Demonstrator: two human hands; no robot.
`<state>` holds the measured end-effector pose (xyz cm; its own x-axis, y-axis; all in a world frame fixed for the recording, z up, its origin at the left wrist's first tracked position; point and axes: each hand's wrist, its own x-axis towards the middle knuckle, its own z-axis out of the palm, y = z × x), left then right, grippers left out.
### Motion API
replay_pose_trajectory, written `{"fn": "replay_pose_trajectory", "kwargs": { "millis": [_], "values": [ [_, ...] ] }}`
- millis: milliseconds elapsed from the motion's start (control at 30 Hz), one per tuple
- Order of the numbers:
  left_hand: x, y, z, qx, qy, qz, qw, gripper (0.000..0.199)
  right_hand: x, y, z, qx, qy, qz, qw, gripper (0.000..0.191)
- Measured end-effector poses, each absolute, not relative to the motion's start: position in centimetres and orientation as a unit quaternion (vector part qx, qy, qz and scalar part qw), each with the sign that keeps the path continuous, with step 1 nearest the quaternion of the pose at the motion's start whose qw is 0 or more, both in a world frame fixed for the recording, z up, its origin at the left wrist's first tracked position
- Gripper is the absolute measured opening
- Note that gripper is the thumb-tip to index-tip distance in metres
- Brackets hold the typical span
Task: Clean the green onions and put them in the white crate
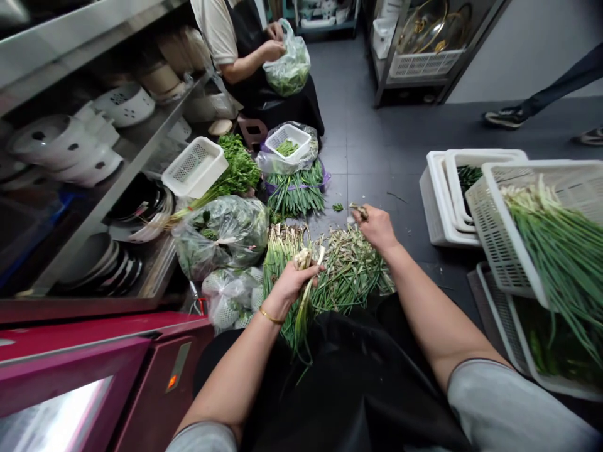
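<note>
My left hand, with a gold bracelet on its wrist, is closed around a small bunch of spring onions; their white ends stick up and the green leaves hang toward my lap. My right hand is held out to the right, pinching a brownish scrap that looks like root ends or outer skin. Below it on the floor spreads a heap of green and withered trimmings. Just beyond my left hand lies a bundle of spring onions with brown roots, partly hidden by that hand.
White crates, one with spring onions, stand at right. Bagged vegetables, a white basket and leafy greens crowd the left beside a pot shelf. Ahead, a co-worker's hands hold a bag; another person's leg shows.
</note>
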<state>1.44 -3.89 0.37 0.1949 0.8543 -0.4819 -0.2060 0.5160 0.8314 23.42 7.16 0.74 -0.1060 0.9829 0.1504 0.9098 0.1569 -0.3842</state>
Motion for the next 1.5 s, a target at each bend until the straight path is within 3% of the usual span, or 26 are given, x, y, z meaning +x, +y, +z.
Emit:
{"fn": "replay_pose_trajectory", "kwargs": {
  "millis": [100,200,300,367,467,567,633,767,867,967,1200,1367,1500],
  "values": [
    [1.5,-3.8,-0.2,0.307,0.532,0.415,0.672,0.039,23.2,6.6,0.9,-0.603,-0.782,0.123,0.099,0.039],
    [1.7,-3.6,-0.5,0.333,0.537,0.445,0.634,0.036,22.2,5.9,1.3,-0.608,-0.784,0.119,0.045,0.023],
    [1.4,-3.4,-0.4,0.339,0.558,0.466,0.596,0.032,21.7,5.9,1.7,-0.628,-0.766,0.130,0.038,0.028],
    [0.8,-3.3,-0.1,0.328,0.563,0.475,0.592,0.031,21.7,6.2,2.0,-0.627,-0.761,0.149,0.073,0.028],
    [-1.0,-3.2,0.9,0.325,0.540,0.486,0.605,0.032,22.2,6.3,2.3,-0.611,-0.735,0.223,0.193,0.028],
    [-3.0,-3.2,2.2,0.335,0.498,0.488,0.633,0.035,22.6,6.2,2.5,-0.544,-0.663,0.395,0.329,0.038],
    [-3.9,-3.2,3.0,0.339,0.465,0.488,0.656,0.039,22.5,6.1,2.3,-0.483,-0.609,0.507,0.372,0.049],
    [-3.7,-3.5,3.3,0.321,0.444,0.509,0.664,0.042,20.8,5.4,1.6,-0.446,-0.523,0.638,0.348,0.050],
    [-2.2,-3.7,2.3,0.331,0.517,0.497,0.614,0.034,18.4,4.0,1.3,-0.405,-0.452,0.728,0.320,0.047],
    [-0.3,-3.7,0.7,0.399,0.547,0.447,0.584,0.034,16.2,2.3,1.5,-0.361,-0.387,0.774,0.347,0.037],
    [1.2,-3.3,-2.3,0.444,0.543,0.457,0.547,0.034,14.0,1.1,2.0,-0.393,-0.255,0.785,0.406,0.026],
    [1.3,-3.1,-2.3,0.459,0.551,0.422,0.554,0.034,14.1,1.3,1.8,-0.418,-0.205,0.770,0.435,0.033],
    [1.3,-3.0,-1.6,0.453,0.545,0.435,0.555,0.030,14.3,1.4,0.8,-0.441,-0.278,0.733,0.437,0.041]
  ]
}}
